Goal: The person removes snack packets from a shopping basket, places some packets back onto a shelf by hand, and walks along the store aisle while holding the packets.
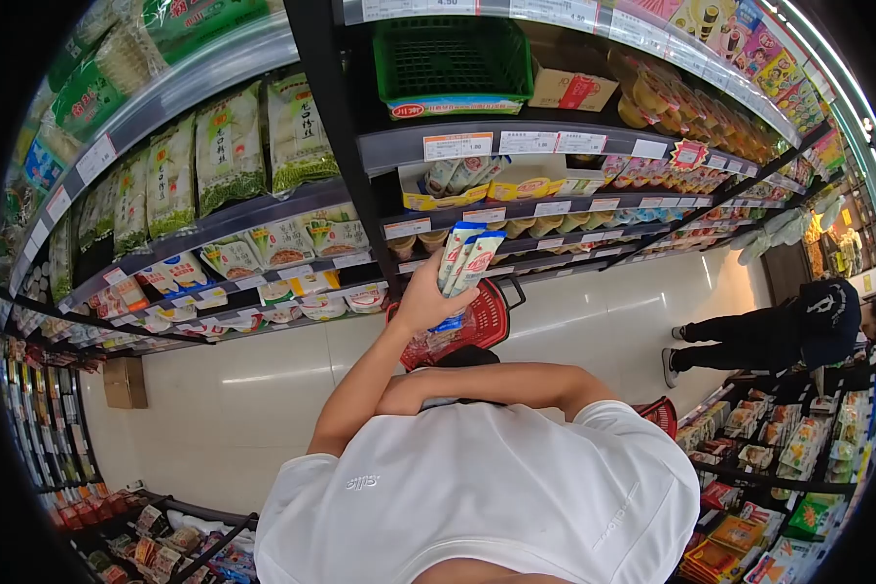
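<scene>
My left hand [436,300] is closed around slim packets [469,261] with blue tops, pale fronts and red lettering; at least two show. They are held up in front of the shelf. My right forearm lies across my body, and my right hand [400,394] rests against my left elbow with its fingers hidden. Below the packets is a red basket [492,316] with a dark handle, holding blue and clear packaging. Packets of similar look [457,176] stand in a yellow display box on the shelf ahead.
Shelves hold green noodle bags [226,148], a green crate [453,66] and a cardboard box [569,78]. A person in dark clothes [798,326] stands at the right. Another red basket [659,417] shows beside my shoulder. A carton [125,383] sits on the floor at left.
</scene>
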`<control>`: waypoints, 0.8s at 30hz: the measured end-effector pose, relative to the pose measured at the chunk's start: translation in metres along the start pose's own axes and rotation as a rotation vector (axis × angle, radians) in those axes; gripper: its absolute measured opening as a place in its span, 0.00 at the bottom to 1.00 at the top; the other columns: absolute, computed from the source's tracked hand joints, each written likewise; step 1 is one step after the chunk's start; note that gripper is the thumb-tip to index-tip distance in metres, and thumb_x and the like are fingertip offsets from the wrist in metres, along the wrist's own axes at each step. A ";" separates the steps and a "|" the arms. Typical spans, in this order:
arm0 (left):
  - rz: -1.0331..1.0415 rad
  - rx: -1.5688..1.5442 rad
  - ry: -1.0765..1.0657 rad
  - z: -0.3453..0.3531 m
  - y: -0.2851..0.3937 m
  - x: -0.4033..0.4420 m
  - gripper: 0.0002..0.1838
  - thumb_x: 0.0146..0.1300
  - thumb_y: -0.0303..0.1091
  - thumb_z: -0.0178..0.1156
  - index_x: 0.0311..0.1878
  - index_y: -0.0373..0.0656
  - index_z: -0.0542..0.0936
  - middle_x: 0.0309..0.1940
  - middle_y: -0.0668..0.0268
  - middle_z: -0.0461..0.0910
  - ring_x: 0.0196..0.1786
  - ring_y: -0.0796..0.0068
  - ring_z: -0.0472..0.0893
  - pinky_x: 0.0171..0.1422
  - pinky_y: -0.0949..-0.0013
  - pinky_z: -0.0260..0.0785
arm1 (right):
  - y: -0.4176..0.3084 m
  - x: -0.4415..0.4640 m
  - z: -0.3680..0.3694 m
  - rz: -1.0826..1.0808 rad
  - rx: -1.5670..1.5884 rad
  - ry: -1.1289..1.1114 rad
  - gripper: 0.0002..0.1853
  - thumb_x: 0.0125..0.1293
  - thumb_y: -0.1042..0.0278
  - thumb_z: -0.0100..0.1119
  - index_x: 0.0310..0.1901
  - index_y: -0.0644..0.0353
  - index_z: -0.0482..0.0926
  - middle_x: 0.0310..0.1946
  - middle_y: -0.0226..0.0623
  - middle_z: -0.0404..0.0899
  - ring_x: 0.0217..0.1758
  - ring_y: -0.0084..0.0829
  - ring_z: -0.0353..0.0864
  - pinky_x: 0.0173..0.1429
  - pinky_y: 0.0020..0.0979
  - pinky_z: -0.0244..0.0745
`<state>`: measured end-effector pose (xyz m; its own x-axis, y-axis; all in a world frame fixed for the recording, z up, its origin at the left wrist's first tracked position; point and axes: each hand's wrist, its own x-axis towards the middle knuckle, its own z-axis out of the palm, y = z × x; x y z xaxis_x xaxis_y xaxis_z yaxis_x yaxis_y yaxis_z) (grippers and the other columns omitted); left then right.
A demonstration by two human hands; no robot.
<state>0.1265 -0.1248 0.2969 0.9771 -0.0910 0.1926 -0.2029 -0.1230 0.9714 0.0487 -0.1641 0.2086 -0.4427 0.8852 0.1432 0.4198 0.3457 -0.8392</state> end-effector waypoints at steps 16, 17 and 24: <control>-0.012 0.025 0.210 -0.042 -0.025 -0.012 0.27 0.46 0.31 0.70 0.51 0.35 0.73 0.38 0.59 0.82 0.39 0.72 0.80 0.47 0.68 0.72 | -0.056 -0.050 -0.081 0.414 0.330 0.420 0.17 0.65 0.60 0.59 0.47 0.65 0.77 0.40 0.39 0.82 0.40 0.30 0.82 0.45 0.29 0.77; -0.034 -0.055 0.252 -0.043 -0.028 -0.013 0.26 0.46 0.30 0.70 0.50 0.35 0.74 0.39 0.61 0.82 0.39 0.74 0.79 0.47 0.68 0.72 | -0.056 -0.052 -0.080 0.400 0.417 0.513 0.16 0.64 0.60 0.60 0.46 0.65 0.77 0.39 0.38 0.82 0.40 0.29 0.82 0.45 0.28 0.76; -0.170 -0.384 0.359 -0.053 -0.043 -0.031 0.21 0.50 0.25 0.68 0.48 0.36 0.75 0.36 0.66 0.79 0.36 0.80 0.78 0.42 0.74 0.71 | -0.077 -0.086 -0.095 0.242 0.615 1.048 0.10 0.63 0.74 0.59 0.46 0.64 0.76 0.34 0.37 0.82 0.36 0.22 0.81 0.39 0.24 0.76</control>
<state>0.1084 -0.0645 0.2564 0.9683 0.2498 -0.0017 -0.0675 0.2684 0.9609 0.1293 -0.2375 0.3106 0.5608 0.8256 0.0633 -0.1644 0.1859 -0.9687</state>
